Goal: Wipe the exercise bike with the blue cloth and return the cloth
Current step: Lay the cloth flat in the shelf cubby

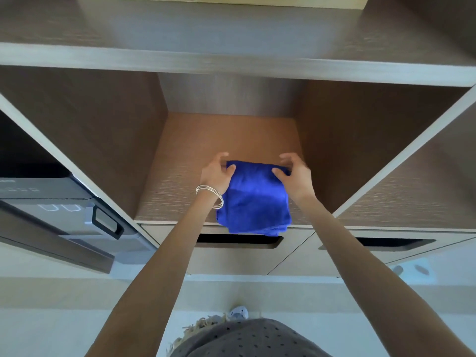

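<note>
Looking down past a grey dotted garment (244, 338) and the toe of a pale shoe (238, 312), two bare forearms reach up and forward to a wooden shelf unit. A drawer (231, 256) with a dark cut-out handle sits just under the middle compartment. The folded blue cloth (253, 199) lies at the front edge of that compartment's shelf (206, 135), its near end hanging over the edge onto the drawer's cut-out. Whether it rests fully on the shelf I cannot tell. The left grip (216, 173), with thin bangles (210, 195) on the wrist, pinches the cloth's far left corner, thumb on top. The right grip (296, 176) pinches the far right corner likewise. A dark appliance (51, 210) fills the compartment to the left.
</note>
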`<state>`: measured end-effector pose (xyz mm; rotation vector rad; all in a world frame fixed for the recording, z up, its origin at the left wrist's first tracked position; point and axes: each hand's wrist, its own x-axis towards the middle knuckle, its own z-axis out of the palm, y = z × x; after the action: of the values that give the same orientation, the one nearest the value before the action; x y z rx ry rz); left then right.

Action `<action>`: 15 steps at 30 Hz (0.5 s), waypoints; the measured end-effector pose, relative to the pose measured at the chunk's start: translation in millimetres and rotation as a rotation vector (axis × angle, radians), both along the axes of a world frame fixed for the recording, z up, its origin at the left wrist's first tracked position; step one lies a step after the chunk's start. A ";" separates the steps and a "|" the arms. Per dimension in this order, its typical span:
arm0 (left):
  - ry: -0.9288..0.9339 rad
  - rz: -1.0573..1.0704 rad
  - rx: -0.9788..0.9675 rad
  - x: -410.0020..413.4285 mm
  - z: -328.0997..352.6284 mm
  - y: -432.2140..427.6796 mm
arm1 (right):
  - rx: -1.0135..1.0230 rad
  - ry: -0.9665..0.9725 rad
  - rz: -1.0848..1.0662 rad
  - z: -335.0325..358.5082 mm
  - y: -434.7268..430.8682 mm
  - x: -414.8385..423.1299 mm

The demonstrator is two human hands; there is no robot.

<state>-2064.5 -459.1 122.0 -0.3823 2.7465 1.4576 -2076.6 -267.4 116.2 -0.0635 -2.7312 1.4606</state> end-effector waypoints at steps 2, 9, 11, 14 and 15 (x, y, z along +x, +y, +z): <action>-0.006 -0.076 -0.122 -5.0 -3.6 -3.9 | 0.106 0.062 -0.008 -4.8 -2.5 0.4; 0.190 -0.537 -0.442 32.9 -38.1 -21.9 | 0.316 0.081 0.386 -25.4 8.2 37.4; 0.110 -0.642 -0.502 43.3 -51.6 -24.9 | 0.448 -0.073 0.502 -35.3 7.6 48.0; 0.070 -0.637 -0.600 47.0 -60.3 -24.5 | 0.573 -0.153 0.532 -37.5 6.0 45.9; 0.052 -0.643 -0.644 45.3 -58.9 -22.9 | 0.598 -0.150 0.533 -34.8 4.7 41.0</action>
<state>-2019.3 -482.0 63.2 0.5141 2.8865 0.4373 -2035.6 -262.7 81.4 0.6368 -3.3447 0.6342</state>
